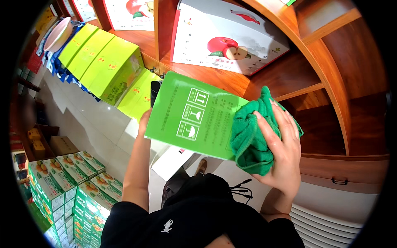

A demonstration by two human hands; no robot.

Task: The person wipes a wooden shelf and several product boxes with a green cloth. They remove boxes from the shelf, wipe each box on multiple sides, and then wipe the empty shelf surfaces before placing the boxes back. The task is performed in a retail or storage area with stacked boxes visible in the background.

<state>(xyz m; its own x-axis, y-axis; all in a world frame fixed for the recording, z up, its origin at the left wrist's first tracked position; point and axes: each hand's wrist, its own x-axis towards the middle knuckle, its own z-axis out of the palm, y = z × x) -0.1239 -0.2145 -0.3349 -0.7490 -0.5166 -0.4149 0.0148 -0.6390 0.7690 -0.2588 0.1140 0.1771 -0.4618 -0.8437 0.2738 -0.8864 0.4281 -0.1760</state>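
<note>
A green cardboard box [186,114] is held up before my chest, its printed side with white handling symbols towards me. My left hand [144,120] supports it at the left edge; most of the fingers are hidden behind the box. My right hand [283,152] grips a bunched green cloth [254,133], which rests against the box's right end and covers part of it. A dark object [155,90] shows past the box's upper left corner; I cannot tell what it is.
Wooden shelving [328,80] curves across the back and right, holding a white carton with apple pictures [201,31]. Lime-green boxes [105,62] and a pink basin [58,34] stand at upper left. Juice cartons [65,179] are stacked at lower left. Black cables [243,190] hang near my waist.
</note>
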